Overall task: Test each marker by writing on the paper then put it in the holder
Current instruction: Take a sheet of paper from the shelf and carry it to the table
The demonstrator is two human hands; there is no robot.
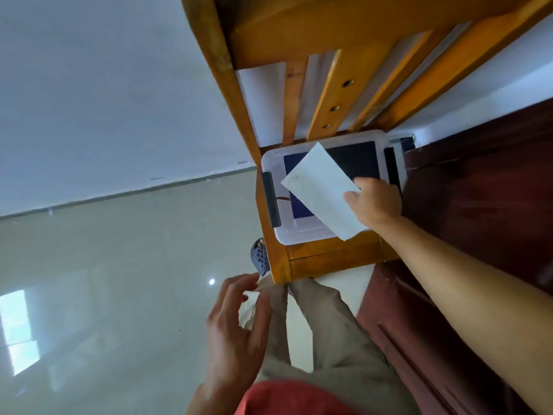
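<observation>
- The white rectangular paper sheet [321,190] is pinched at its edge by the right hand [374,202], over the clear plastic box [294,235] on the wooden chair [329,256].
- The left hand [236,322] is spread wide, empty.
- The sheet should be carried flat, uncreased.

Chair slats [335,94] wall the box [270,163] behind; floor [119,265] leftward lies open.

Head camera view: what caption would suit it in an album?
Right hand holds white paper over a lidded plastic box; left hand empty.
</observation>
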